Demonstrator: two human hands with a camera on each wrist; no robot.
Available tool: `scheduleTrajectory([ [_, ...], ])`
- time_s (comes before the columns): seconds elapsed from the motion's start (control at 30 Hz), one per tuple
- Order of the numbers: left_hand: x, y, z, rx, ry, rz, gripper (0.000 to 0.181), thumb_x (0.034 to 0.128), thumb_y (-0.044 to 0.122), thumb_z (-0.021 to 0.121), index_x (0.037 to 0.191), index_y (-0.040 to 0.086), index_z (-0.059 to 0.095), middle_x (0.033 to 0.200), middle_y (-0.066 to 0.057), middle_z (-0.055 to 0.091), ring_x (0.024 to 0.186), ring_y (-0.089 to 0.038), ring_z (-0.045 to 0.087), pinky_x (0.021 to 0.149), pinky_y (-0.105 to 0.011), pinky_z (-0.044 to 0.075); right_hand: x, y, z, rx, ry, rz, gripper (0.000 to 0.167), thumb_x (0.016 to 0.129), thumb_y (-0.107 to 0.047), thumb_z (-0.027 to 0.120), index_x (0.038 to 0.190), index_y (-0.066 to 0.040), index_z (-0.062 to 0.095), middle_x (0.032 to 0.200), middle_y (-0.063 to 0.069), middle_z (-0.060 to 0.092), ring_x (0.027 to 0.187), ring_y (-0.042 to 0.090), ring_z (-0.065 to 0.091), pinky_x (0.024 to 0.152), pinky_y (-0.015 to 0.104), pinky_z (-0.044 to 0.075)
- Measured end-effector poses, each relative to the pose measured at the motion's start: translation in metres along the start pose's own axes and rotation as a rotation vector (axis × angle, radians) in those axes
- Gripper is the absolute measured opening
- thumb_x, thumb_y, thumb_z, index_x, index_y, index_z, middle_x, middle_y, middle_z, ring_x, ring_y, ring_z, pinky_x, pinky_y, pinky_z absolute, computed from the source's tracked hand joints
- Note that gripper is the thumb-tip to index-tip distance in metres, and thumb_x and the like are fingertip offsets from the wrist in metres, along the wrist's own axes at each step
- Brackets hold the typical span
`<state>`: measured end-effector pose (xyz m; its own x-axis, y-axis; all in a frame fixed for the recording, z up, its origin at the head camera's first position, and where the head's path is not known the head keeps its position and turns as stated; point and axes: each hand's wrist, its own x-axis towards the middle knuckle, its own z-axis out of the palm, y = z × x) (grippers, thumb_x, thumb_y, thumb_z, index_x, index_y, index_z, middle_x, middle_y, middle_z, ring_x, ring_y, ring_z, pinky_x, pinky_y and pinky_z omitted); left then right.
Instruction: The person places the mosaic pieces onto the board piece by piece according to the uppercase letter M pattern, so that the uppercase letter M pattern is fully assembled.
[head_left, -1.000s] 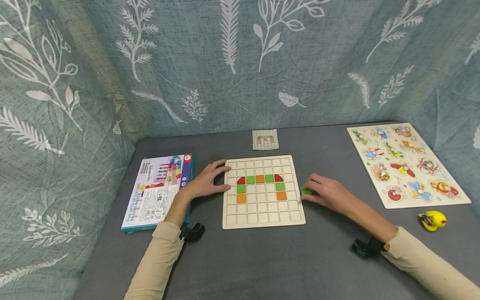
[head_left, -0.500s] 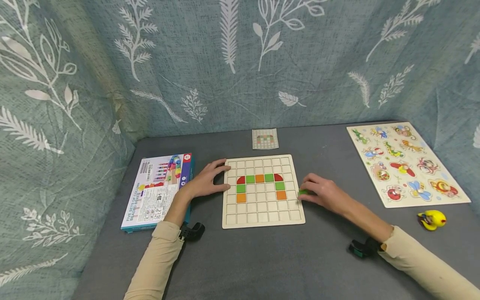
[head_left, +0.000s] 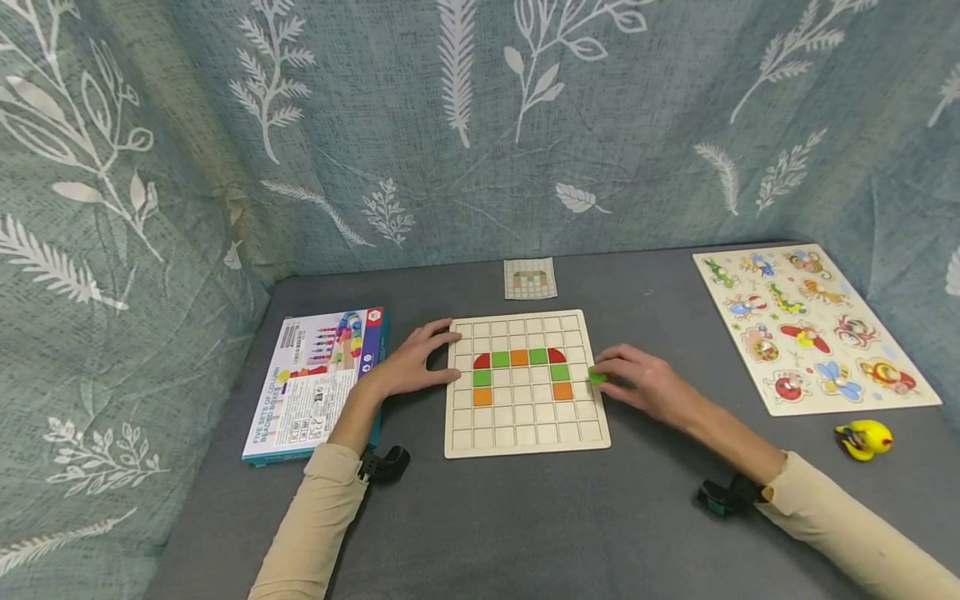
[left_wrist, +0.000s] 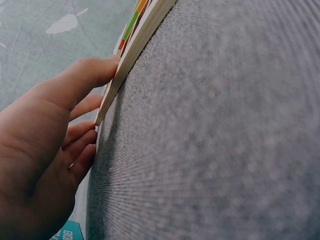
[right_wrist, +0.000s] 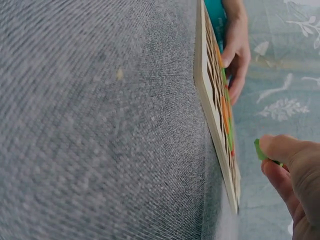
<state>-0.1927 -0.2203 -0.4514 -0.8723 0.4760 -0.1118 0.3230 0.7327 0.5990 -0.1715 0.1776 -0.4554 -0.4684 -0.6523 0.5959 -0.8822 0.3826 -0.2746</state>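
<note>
In the head view a square wooden grid board [head_left: 526,437] lies on the grey table. Red, green and orange tiles form an arch in its cells, among them an orange tile [head_left: 520,357] at the top and a rounded red tile [head_left: 556,356] at one corner. My left hand [head_left: 411,364] touches the board's left edge with thumb and fingertips, the fingers spread. Just off the right edge, my right hand [head_left: 651,385] pinches a small green tile [right_wrist: 258,149] between thumb and fingers, which partly hide it. The right wrist view shows this tile raised clear of the board.
A small pattern card [head_left: 530,292] with the same arch lies behind the board. To the left is a bead-set box [head_left: 315,387]. At the right lie an insect picture board [head_left: 813,333] and a yellow toy duck [head_left: 866,440]. A patterned curtain [head_left: 420,133] hangs behind.
The right hand has moved slightly left and up toward the board's right edge with the green tile, which shows more now. The left hand has stayed in place.
</note>
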Motion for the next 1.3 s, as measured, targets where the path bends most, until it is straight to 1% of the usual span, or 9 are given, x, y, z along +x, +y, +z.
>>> scheduleTrajectory([
  [0.13, 0.000, -0.001, 0.001, 0.000, -0.004, 0.002, 0.067, 0.0896, 0.035, 0.068, 0.147, 0.011, 0.043, 0.161, -0.012, 0.021, 0.148, -0.038, 0.019, 0.114, -0.061, 0.027, 0.001, -0.001, 0.002, 0.011, 0.016, -0.036, 0.038, 0.063, 0.006, 0.084, 0.097, -0.004, 0.071, 0.100, 0.006, 0.066, 0.086, 0.016, 0.065, 0.072, 0.028, 0.054],
  [0.27, 0.000, -0.002, 0.001, -0.011, 0.000, 0.004, 0.066, 0.0897, 0.034, 0.068, 0.147, 0.011, 0.043, 0.161, -0.012, 0.021, 0.148, -0.038, 0.019, 0.114, -0.061, 0.027, 0.003, 0.000, 0.004, 0.011, 0.034, -0.051, 0.040, 0.061, 0.009, 0.085, 0.097, -0.004, 0.071, 0.100, 0.006, 0.065, 0.086, 0.015, 0.064, 0.071, 0.027, 0.053],
  [0.57, -0.001, -0.001, 0.001, -0.005, -0.003, 0.003, 0.067, 0.0896, 0.034, 0.069, 0.147, 0.011, 0.043, 0.160, -0.013, 0.022, 0.147, -0.039, 0.019, 0.113, -0.062, 0.027, 0.006, -0.002, 0.010, 0.034, 0.003, -0.047, 0.035, 0.065, 0.004, 0.084, 0.097, -0.004, 0.071, 0.100, 0.006, 0.065, 0.089, 0.014, 0.064, 0.073, 0.026, 0.053],
  [0.77, 0.000, -0.002, 0.000, -0.012, -0.004, 0.004, 0.067, 0.0898, 0.034, 0.068, 0.147, 0.011, 0.043, 0.160, -0.013, 0.022, 0.147, -0.039, 0.020, 0.113, -0.062, 0.027, 0.012, -0.004, 0.015, 0.032, 0.013, -0.083, 0.036, 0.064, 0.003, 0.085, 0.096, -0.004, 0.071, 0.099, 0.005, 0.065, 0.088, 0.015, 0.064, 0.074, 0.028, 0.054],
  [0.87, 0.000, -0.002, 0.000, -0.012, -0.004, 0.006, 0.066, 0.0899, 0.034, 0.068, 0.147, 0.011, 0.043, 0.160, -0.013, 0.022, 0.147, -0.039, 0.020, 0.113, -0.061, 0.027, 0.016, -0.007, 0.017, 0.021, 0.005, -0.096, 0.033, 0.066, -0.001, 0.085, 0.095, -0.005, 0.071, 0.098, 0.005, 0.066, 0.088, 0.015, 0.064, 0.074, 0.029, 0.054],
  [1.03, 0.000, -0.003, 0.001, -0.014, -0.006, 0.010, 0.066, 0.0901, 0.034, 0.068, 0.147, 0.011, 0.043, 0.160, -0.013, 0.021, 0.147, -0.039, 0.020, 0.113, -0.062, 0.027, 0.021, -0.011, 0.019, -0.020, -0.019, -0.094, 0.028, 0.070, -0.008, 0.085, 0.094, -0.008, 0.072, 0.097, 0.003, 0.067, 0.089, 0.014, 0.065, 0.074, 0.028, 0.055],
  [1.3, 0.000, -0.003, 0.001, -0.018, -0.007, 0.009, 0.066, 0.0902, 0.034, 0.068, 0.147, 0.011, 0.042, 0.160, -0.013, 0.021, 0.147, -0.040, 0.019, 0.113, -0.062, 0.027, 0.026, -0.015, 0.023, -0.024, -0.007, -0.127, 0.029, 0.068, -0.007, 0.086, 0.093, -0.008, 0.072, 0.096, 0.003, 0.068, 0.086, 0.014, 0.066, 0.072, 0.028, 0.055],
])
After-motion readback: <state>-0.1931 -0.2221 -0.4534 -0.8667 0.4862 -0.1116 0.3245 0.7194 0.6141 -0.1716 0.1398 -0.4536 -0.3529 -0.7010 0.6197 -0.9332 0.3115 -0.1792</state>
